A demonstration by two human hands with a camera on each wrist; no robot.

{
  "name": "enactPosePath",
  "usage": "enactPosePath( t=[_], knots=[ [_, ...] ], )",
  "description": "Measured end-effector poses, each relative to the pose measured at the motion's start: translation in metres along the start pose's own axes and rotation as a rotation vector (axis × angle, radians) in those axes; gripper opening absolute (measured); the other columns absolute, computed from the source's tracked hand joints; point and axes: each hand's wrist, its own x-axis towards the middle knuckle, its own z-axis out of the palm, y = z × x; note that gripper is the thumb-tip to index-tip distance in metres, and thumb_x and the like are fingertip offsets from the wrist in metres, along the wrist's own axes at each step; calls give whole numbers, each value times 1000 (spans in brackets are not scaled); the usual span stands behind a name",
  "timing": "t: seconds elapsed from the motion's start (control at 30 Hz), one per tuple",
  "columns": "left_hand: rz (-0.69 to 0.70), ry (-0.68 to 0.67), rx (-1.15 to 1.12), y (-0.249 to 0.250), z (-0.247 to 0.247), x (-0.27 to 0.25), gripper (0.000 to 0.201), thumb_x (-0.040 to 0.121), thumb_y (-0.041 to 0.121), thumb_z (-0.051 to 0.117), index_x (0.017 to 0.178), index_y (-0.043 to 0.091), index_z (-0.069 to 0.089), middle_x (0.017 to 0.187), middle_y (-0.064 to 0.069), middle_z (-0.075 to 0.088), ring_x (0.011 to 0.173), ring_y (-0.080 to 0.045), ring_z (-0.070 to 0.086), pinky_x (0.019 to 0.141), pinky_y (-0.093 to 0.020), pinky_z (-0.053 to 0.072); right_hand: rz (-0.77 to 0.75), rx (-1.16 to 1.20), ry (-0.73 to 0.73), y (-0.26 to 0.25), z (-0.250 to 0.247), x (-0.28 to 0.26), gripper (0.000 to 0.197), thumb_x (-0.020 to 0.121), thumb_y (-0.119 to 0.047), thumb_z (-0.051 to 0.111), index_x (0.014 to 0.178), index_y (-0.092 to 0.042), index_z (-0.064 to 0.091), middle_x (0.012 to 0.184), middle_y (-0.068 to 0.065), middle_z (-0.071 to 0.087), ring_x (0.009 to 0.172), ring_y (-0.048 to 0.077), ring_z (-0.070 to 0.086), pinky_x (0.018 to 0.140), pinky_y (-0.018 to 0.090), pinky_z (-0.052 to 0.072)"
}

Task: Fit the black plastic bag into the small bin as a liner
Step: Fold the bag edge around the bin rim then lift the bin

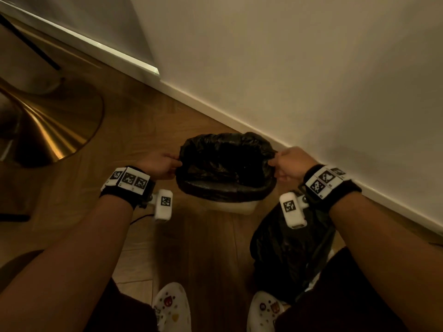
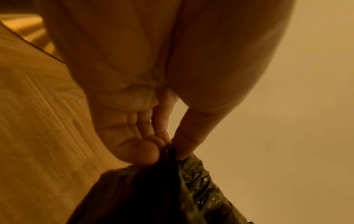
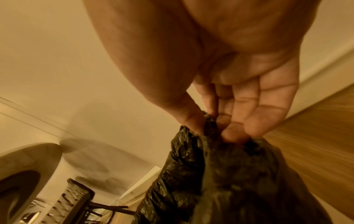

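Pretty far along: the bag (image 1: 225,161) already sits in the bin (image 1: 236,207) on the floor by the wall, mouth open. The left hand (image 1: 159,165) and right hand (image 1: 291,164) each pinch an edge; near rim looks folded over, sides seemingly left.

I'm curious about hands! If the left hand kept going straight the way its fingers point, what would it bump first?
Probably the black plastic bag itself: the left hand already pinches its edge, pointing across the small bin towards the right hand.
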Motion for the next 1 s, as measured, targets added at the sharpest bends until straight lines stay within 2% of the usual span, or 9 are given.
enactPosePath(
  t=[0.07,0.17,0.27,0.37,0.47,0.67,0.8,0.9,1.0],
  knots=[
    [16,68,-102,12,-3,1,10,94,6,56,92,14,63,78,-4,57,64,-14,53,61,-25,45,-49,43,34,-18,-12,3,10,88,-13,64,79,-10,64,59,5,63,57,21,58,63,35,50],
    [52,163,-198,31,-7,-2,11,93,9,58,86,18,58,80,-1,58,68,-13,56,66,-26,49,-95,127,40,-40,-26,6,8,87,-13,64,89,-7,69,83,13,68,73,25,65,77,41,56],
    [83,231,-231,46,-15,-8,16,93,7,55,85,20,58,78,0,56,67,-12,54,66,-26,47,-149,133,47,-60,-31,4,13,88,-14,65,75,-14,65,82,13,68,74,26,66,79,42,58],
    [155,251,-241,54,-29,-10,20,91,4,53,88,18,66,78,-2,59,65,-13,51,58,-24,41,-186,122,65,-77,-28,2,18,88,-13,65,70,-13,62,79,16,65,73,28,63,76,40,57],
    [241,257,-292,53,-47,-4,24,91,0,51,91,16,70,80,-4,62,61,-11,48,47,-18,34,-201,119,80,-92,-11,8,16,90,-10,63,74,-12,61,79,15,62,72,26,61,71,35,55],
    [254,335,-270,38,-92,18,28,92,3,55,115,13,67,88,-7,67,62,-10,57,47,-17,38,-205,136,122,-117,41,19,2,89,-9,63,91,-9,64,83,17,61,74,27,60,71,39,55],
    [268,276,-238,31,-130,40,29,90,5,58,117,12,68,100,-12,69,79,-19,58,54,-23,36,-190,166,161,-136,74,25,5,91,-6,61,94,-8,63,83,18,59,73,26,56,63,35,49],
    [285,207,-196,33,-164,61,29,91,6,57,116,14,68,96,-8,68,70,-14,54,52,-22,36,-188,162,211,-152,95,35,6,89,-9,63,85,-6,67,86,21,65,71,27,58,70,40,52],
    [308,150,-163,39,-197,81,24,91,6,56,104,21,71,92,-7,69,63,-11,52,44,-16,36,-203,172,262,-170,118,39,8,91,-10,63,89,-8,70,90,20,70,73,26,62,76,42,56]
  ],
)
